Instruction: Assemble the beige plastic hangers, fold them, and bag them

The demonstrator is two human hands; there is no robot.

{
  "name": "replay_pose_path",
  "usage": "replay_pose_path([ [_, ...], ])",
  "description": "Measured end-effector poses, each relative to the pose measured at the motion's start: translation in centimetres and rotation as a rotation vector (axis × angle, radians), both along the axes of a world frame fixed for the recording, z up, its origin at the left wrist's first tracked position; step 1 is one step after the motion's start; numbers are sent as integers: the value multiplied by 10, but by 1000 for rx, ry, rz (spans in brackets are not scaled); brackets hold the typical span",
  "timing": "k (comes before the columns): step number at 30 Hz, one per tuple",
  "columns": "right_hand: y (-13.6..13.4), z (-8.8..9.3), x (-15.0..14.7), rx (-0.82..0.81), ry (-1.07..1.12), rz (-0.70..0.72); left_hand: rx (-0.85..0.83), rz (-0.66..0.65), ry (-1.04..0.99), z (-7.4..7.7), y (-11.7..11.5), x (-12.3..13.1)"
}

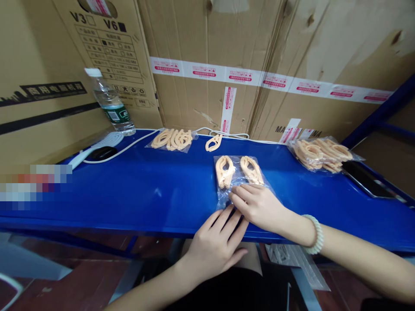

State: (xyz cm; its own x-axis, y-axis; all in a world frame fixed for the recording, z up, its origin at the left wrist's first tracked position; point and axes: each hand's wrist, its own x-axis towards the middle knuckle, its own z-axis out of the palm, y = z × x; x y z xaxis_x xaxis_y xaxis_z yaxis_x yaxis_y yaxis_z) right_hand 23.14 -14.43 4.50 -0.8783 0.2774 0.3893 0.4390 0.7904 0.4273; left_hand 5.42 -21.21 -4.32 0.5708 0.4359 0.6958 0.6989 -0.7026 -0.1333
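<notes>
Clear bag [239,178] beneath left hand [216,244], right hand [259,206]

Clear plastic bag [239,179] lying flat on the blue tabletop [145,190], near the front edge, two peach plastic clips [224,171] side by side inside

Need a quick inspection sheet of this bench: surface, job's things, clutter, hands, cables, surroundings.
Surface: blue table, glossy, no spills seen.
Job's things: clear bag holding two peach clips, lying flat near the front edge.
Clutter: water bottle back left; second bag and loose clip at the back; third bag and phone on the right.
Hands: left hand flat, fingers on the clear bag's near end; right hand flat on the bag.
Cables: white cable along the back edge.
Surroundings: taped cardboard boxes behind.
</notes>
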Motion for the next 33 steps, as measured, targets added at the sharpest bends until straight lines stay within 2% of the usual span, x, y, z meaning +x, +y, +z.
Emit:
replay_pose_path([
  [2,7,13,3,2,76,28,-4,8,7,1,0,0],
  [4,27,27,4,0,166,-12,-18,16,31,2,-1,0],
  [8,101,46,-8,-184,197,-258,-30,24,69,4,-1,0],
  [10,143,46,-20,-291,52,-332,-23,28,74,5,-1,-1],
  [13,195,36,-41,-370,-180,-339,-20,36,78,5,0,-1],
  [17,230,20,-63,-396,-224,-345,-23,41,89,6,0,-1],
  [21,238,15,-68,-409,-248,-351,-23,41,84,7,1,-2],
  [26,230,19,-48,-448,-240,-380,-21,34,79,5,1,-3],
  [30,207,33,-15,-452,-163,-318,-21,34,75,2,0,-2],
  [33,173,49,15,-421,42,-204,-24,33,58,2,-1,-1],
])
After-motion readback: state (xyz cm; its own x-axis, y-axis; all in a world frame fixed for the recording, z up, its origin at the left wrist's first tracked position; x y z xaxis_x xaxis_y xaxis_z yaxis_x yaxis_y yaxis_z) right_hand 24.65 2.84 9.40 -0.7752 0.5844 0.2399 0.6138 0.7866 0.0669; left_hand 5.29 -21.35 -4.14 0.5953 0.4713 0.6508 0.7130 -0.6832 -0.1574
